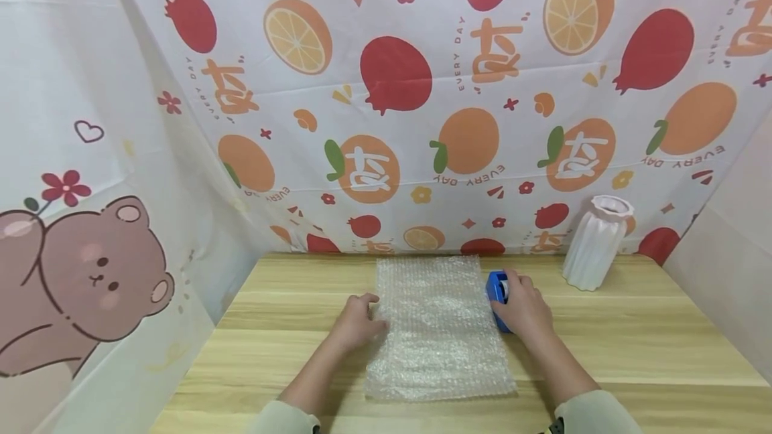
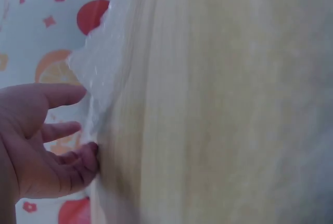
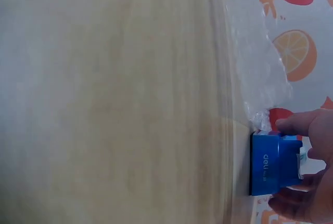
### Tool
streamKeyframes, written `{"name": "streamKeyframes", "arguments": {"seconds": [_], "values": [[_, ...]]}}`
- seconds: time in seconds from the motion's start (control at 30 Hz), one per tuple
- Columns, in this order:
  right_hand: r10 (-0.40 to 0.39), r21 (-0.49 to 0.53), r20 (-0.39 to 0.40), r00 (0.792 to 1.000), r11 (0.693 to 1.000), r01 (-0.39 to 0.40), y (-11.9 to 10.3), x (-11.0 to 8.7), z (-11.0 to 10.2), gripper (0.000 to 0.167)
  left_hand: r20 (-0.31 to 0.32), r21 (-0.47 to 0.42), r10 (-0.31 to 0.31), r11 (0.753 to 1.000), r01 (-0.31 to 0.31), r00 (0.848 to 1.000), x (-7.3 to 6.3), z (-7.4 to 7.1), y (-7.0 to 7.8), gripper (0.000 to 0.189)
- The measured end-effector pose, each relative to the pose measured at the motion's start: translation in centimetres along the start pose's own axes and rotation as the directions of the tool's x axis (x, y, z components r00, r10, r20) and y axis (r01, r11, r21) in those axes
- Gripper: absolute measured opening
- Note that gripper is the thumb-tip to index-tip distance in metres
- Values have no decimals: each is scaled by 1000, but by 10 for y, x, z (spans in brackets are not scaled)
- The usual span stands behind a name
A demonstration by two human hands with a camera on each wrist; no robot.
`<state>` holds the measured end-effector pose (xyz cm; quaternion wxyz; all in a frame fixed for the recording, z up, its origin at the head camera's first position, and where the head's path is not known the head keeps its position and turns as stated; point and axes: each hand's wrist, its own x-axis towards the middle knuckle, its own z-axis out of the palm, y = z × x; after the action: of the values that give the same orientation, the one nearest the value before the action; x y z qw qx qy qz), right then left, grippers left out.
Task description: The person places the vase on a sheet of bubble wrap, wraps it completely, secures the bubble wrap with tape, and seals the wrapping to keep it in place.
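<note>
A sheet of bubble wrap (image 1: pixel 437 333) lies flat on the wooden table, in front of the person. My left hand (image 1: pixel 356 323) is at its left edge, fingers spread and relaxed; whether the fingertips touch the sheet I cannot tell. In the left wrist view that hand (image 2: pixel 44 140) holds nothing. Just right of the sheet stands a blue tape dispenser (image 1: pixel 494 282), which my right hand (image 1: pixel 527 305) grips from above. The right wrist view shows the thumb and fingers on either side of the dispenser (image 3: pixel 264 165), close to the bubble wrap (image 3: pixel 255 57).
A white ribbed vase (image 1: pixel 594 250) stands at the back right of the wooden table (image 1: pixel 627 353). Behind the table hangs a fruit-print curtain (image 1: pixel 416 153), and a bear-print cloth (image 1: pixel 102 266) hangs at the left.
</note>
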<state>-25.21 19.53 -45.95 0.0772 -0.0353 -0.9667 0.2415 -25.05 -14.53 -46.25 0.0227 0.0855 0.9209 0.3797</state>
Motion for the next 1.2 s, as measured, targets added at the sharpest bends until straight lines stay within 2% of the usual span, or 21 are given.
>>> {"name": "streamKeyframes", "arguments": {"seconds": [0.13, 0.23, 0.67, 0.97, 1.1, 1.2], "values": [[-3, 11, 14, 1000, 1000, 3, 2, 2, 1, 78, 60, 166, 21, 986, -31, 998, -8, 3, 8, 64], [-5, 8, 15, 1000, 1000, 5, 7, 5, -1, 77, 78, 240, 46, 969, -63, 996, -9, 4, 10, 61], [54, -13, 50, 997, 998, -54, 39, 22, -15, 77, 74, 277, 36, 959, -55, 997, -1, 6, 12, 63], [20, 15, 61, 998, 1000, -21, 52, 26, -22, 74, 80, 265, 35, 963, -55, 996, 2, 6, 12, 63], [-5, 95, 9, 1000, 995, 4, 62, 27, -35, 68, 80, 265, 54, 962, -73, 995, 3, 6, 11, 62], [4, 184, -98, 995, 983, 14, 69, 28, -50, 60, 87, 256, 60, 963, -80, 994, 4, 7, 9, 61]]}}
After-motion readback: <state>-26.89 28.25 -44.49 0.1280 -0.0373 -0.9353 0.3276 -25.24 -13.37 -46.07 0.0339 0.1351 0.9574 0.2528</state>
